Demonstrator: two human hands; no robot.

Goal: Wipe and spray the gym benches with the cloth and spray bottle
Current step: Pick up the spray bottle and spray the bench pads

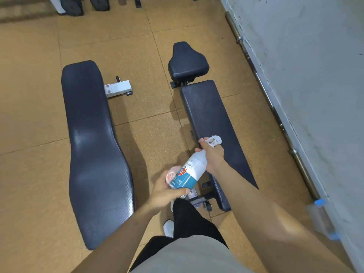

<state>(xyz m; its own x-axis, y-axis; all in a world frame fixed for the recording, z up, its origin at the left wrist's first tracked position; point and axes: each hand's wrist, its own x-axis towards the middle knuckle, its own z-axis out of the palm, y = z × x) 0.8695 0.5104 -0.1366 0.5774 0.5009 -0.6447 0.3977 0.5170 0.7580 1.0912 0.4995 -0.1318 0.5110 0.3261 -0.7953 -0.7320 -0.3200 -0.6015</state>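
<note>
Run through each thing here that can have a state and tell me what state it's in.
Spray bottle: tilted, held in the air by both hands.
Cloth: bunched up against the bottle's base.
Left hand: grips the bottle's base and the cloth.
Right hand: grips the bottle's neck below the trigger head.
Left bench: flat, nothing on it.
Right bench: nothing lying on it.
Barbell: lying on the floor along the wall.

Our right hand (211, 157) grips the neck of the spray bottle (194, 170) under its trigger, while our left hand (167, 191) holds its base together with the bunched cloth (171, 173), between the left bench (94, 144) and the right bench (212, 123).
</note>
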